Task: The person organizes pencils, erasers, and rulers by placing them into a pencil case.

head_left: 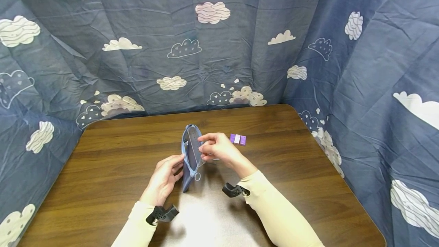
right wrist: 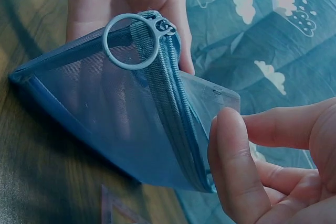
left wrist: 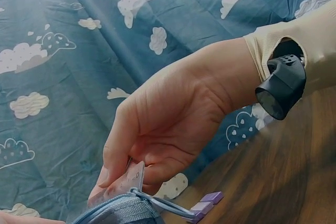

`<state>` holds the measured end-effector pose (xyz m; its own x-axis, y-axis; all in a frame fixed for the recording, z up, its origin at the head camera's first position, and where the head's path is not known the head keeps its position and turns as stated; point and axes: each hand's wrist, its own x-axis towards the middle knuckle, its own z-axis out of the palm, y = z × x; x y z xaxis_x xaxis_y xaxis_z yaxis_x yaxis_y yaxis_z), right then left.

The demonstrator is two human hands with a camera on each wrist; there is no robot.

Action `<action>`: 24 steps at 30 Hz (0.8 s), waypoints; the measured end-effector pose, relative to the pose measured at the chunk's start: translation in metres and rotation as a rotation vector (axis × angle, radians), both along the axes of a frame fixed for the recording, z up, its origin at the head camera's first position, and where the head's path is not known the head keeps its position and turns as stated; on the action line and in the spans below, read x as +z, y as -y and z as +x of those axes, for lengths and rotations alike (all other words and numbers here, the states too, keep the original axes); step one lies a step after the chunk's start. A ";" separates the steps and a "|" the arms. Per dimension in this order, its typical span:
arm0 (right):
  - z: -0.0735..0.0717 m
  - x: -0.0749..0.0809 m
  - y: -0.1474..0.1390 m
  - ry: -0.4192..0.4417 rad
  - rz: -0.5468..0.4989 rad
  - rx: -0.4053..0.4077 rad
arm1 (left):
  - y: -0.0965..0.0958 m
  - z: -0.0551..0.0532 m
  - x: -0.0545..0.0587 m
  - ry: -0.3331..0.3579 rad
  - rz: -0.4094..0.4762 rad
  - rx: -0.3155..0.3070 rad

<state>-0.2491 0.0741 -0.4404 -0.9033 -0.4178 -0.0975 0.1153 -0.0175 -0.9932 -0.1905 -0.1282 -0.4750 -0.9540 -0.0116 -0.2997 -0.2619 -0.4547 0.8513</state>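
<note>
A blue mesh zipper pouch (head_left: pixel 186 180) stands unzipped and tilted near the middle of the table. My left hand (head_left: pixel 162 180) holds it from the left side, thumb near the rim. A ring-shaped zipper pull (right wrist: pixel 106 43) hangs at the near end of the zipper. Between thumb and fingers, my right hand (head_left: pixel 221 149) pinches a clear plastic ruler (right wrist: pixel 212 95) at the pouch mouth. The ruler's lower part is hidden inside the pouch. Some slim silvery items (head_left: pixel 186 145) show within the opening.
A purple and white block (head_left: pixel 237 139) lies on the wooden table (head_left: pixel 274 155) beyond my right hand. Close below the pouch, the corner of a clear set square (right wrist: pixel 107 205) shows in the right wrist view. Cloud-patterned curtains (head_left: pixel 137 68) enclose the table's back and sides.
</note>
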 end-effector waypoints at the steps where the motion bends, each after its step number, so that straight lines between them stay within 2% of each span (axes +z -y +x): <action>1: 0.000 0.000 0.001 0.001 0.002 -0.006 | 0.000 0.000 0.000 0.001 -0.001 0.001; 24: 0.001 0.001 0.010 0.020 0.010 -0.064 | -0.002 0.000 0.000 -0.002 0.002 0.002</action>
